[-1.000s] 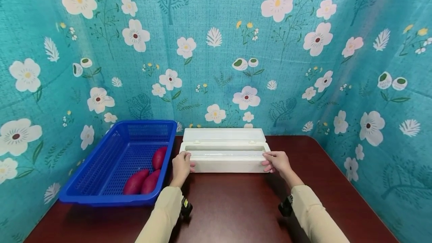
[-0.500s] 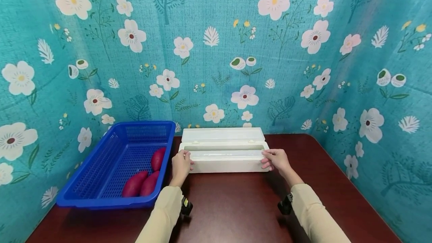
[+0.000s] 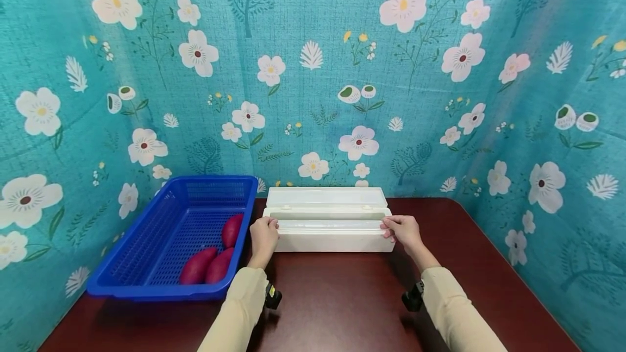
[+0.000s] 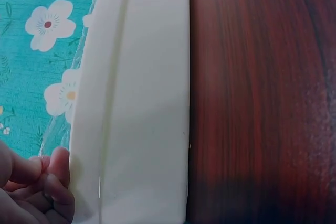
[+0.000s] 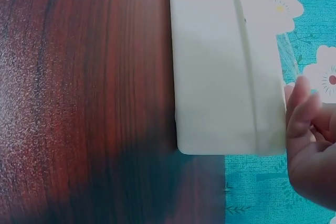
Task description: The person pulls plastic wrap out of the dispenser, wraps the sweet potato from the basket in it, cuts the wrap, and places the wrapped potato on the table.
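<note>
from my end, the far left shows teal fabric curtain (image 3: pixel 303 96) with a slightly woven texture, printed with white flowers and leaves, and in front of it a deep blue rectangular plastic basket (image 3: pixel 146 291) with perforated walls and floor. i count three smooth, reddish-purple oval tubers (image 3: pixel 198 265) in its near right part, two side by side and one just behind them. next comes a cream fabric sleeve (image 3: pixel 235 306) with a small black wrist camera (image 3: pixel 273 296), and the left hand (image 3: pixel 264 237): its fingers are bent, thumb and fingertip pinching a thin, glossy, clear plastic film (image 3: pixel 330 224), which my left wrist view shows wrinkled where it meets them. between the hands i have the long, white, smooth-sided box (image 3: pixel 332 242) lying lengthwise across the back of the glossy dark red-brown wood-grain table (image 3: pixel 342 292), its flat rectangular lid (image 3: pixel 326 198) raised along the rear edge. the film stretches over the box's opening from one hand to the other. at the right end, the right hand (image 3: pixel 405 232) has its fingers curled and pinches the film's other corner, close against the box's rounded corner. a matching cream sleeve (image 3: pixel 452 303) and a second black wrist camera (image 3: pixel 414 296) follow, with more curtain beyond.
</note>
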Motion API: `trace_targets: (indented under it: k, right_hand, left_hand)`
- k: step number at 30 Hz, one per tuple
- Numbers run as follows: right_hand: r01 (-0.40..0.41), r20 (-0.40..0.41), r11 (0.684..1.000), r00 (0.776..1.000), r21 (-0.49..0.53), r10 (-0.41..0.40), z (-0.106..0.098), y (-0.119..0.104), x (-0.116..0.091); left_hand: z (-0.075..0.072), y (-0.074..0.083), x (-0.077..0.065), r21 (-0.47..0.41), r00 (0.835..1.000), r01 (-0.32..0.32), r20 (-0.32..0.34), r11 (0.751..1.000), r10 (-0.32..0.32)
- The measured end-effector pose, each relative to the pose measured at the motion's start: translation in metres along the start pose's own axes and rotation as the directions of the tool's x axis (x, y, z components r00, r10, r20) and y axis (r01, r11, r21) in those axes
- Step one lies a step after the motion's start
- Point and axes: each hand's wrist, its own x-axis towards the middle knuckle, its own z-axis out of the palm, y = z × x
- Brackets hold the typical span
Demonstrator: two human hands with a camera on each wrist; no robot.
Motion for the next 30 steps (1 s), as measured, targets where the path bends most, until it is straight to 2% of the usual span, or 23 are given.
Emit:
trace_targets:
  k: [4,8,13,17,23,30]
  right_hand:
    - [0.013,-0.019,1.000,1.000,-0.007,-0.013,0.002,-0.003,0.000]
    - [0.042,-0.035,0.999,0.998,-0.034,-0.043,0.003,-0.005,0.001]
    - [0.060,-0.053,0.998,0.997,0.006,-0.060,0.003,-0.007,0.000]
    - [0.044,-0.042,0.998,0.998,0.048,-0.042,0.003,-0.010,-0.001]
    - [0.045,-0.071,0.999,0.997,0.016,-0.044,0.003,-0.011,-0.002]
    - [0.093,-0.126,0.995,0.987,-0.037,-0.097,0.008,-0.005,-0.004]
  left_hand:
    - [-0.001,0.000,-0.001,0.047,0.998,-0.053,-0.042,0.997,0.055]
    - [-0.003,-0.003,0.000,0.108,0.987,-0.124,-0.087,0.986,0.134]
    - [-0.003,-0.004,0.004,0.113,0.971,-0.203,-0.105,0.973,0.215]
    - [-0.004,-0.002,0.005,0.088,0.972,-0.203,-0.103,0.975,0.212]
    - [-0.004,0.002,0.006,0.090,0.973,-0.197,-0.101,0.976,0.206]
    - [-0.001,0.005,0.004,0.063,0.971,-0.164,-0.165,0.984,0.172]
